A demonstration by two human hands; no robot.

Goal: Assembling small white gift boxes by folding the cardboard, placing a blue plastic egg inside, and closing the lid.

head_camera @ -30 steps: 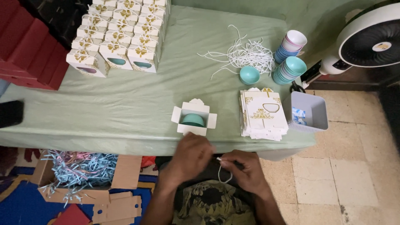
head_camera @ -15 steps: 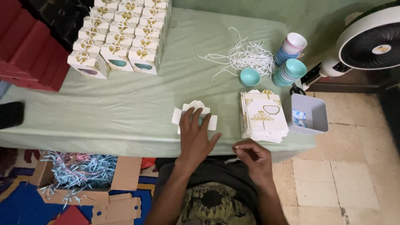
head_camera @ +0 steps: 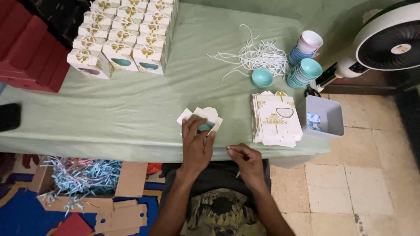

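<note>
Now the left hand [head_camera: 196, 146] lies spread over the open white box [head_camera: 202, 118] at frame centre, steadying it — the right hand [head_camera: 247, 162] pinches a thin white string [head_camera: 232, 149], apparently for fastening next.

The green cloth [head_camera: 131, 118] left of the small box [head_camera: 205, 120] is bare, but the card stack [head_camera: 276, 120] sits close on its right, and finished boxes [head_camera: 122, 39] crowd the far corner.
</note>
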